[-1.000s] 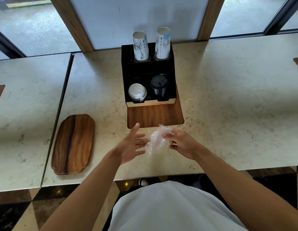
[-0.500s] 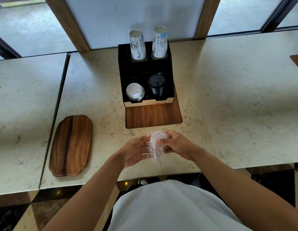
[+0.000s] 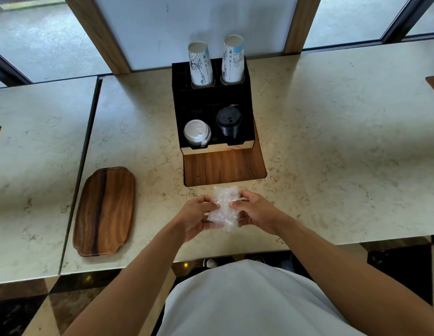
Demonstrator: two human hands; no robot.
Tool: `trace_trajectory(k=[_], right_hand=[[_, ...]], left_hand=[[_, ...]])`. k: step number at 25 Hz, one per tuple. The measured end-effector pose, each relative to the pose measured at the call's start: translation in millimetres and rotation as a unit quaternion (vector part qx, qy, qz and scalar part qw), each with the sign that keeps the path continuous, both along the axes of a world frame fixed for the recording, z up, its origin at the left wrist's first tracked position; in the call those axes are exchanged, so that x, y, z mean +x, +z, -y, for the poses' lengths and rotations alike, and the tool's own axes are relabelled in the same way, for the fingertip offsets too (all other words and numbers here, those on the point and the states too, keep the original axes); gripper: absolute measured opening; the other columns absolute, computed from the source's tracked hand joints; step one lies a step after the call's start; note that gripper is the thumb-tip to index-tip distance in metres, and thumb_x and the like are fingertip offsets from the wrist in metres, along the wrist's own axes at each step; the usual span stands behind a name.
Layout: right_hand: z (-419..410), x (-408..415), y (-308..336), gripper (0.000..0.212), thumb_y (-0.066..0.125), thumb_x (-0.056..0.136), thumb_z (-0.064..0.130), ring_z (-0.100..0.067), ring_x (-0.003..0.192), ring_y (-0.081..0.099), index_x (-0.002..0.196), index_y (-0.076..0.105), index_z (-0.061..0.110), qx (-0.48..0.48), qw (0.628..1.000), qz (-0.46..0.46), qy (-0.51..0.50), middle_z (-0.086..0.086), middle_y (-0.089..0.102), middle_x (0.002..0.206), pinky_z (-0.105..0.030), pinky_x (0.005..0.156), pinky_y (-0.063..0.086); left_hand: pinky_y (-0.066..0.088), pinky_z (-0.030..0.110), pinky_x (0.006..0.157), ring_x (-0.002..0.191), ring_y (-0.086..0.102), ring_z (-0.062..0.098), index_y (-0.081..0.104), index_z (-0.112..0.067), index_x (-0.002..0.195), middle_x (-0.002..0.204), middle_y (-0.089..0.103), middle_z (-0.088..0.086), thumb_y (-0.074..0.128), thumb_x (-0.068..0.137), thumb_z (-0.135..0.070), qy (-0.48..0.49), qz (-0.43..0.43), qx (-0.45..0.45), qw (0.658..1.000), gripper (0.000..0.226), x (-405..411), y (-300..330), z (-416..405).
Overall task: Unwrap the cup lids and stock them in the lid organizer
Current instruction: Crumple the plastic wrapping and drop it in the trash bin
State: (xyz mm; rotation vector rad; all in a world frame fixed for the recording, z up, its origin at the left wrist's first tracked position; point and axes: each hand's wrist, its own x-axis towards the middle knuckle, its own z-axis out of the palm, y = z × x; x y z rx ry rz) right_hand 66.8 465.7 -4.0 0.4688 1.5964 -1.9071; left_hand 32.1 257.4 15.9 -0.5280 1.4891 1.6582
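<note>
Your left hand (image 3: 196,218) and right hand (image 3: 256,212) pinch crumpled clear plastic wrap (image 3: 224,208) above the beige marbled stone counter (image 3: 332,146), windows behind.

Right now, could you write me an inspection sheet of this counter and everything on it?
Surface: pale marble counter, seam on the left.
Job's things: black lid organizer on a wooden base; white lids in its front left slot, black lids in the front right; two paper cup stacks at the back; crumpled clear plastic wrap held between both hands.
Clutter: wooden tray, lying left.
Grippers: left hand and right hand both pinch the wrap.
Cables: nothing seen.
Surroundings: windows with wooden posts behind; dark and pale tiled floor below.
</note>
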Motion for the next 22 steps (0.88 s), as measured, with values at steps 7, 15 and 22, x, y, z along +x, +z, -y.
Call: trace_trajectory(k=[7, 15, 22], right_hand=[[4.8, 3.1, -5.7, 0.035, 0.063, 0.091, 0.008, -0.025, 0.071, 0.067, 0.12, 0.068, 0.028, -0.076, 0.997, -0.011, -0.027, -0.015, 0.074, 0.094, -0.032, 0.057, 0.055], [7.1, 1.3, -13.0, 0.03, 0.055, 0.096, -0.001, -0.016, 0.071, 0.067, 0.113, 0.076, 0.01, -0.167, 0.983, 0.007, -0.075, -0.012, 0.075, 0.1, -0.027, 0.059, 0.054], [-1.8, 7.6, -4.2, 0.055, 0.041, 0.089, -0.011, -0.005, 0.065, 0.057, 0.097, 0.083, 0.023, 0.094, 0.984, -0.142, 0.058, 0.006, 0.073, 0.088, -0.022, 0.058, 0.051]], left_hand=[[0.065, 0.04, 0.076, 0.103, 0.071, 0.04, 0.061, 0.001, 0.128, 0.117, 0.072, 0.026, 0.054, 0.096, 0.002, 0.014, 0.064, 0.073, 0.995, 0.032, 2.4, 4.3, 0.8], [0.064, 0.035, 0.071, 0.1, 0.073, 0.035, 0.057, 0.0, 0.136, 0.12, 0.07, 0.025, 0.047, 0.093, 0.009, 0.101, 0.138, 0.152, 0.973, 0.045, 0.0, 4.9, 1.7], [0.062, 0.045, 0.085, 0.11, 0.066, 0.045, 0.049, 0.005, 0.137, 0.132, 0.06, 0.034, 0.065, 0.089, -0.043, 0.06, 0.205, 0.162, 0.963, 0.069, -1.6, 0.9, 8.4]])
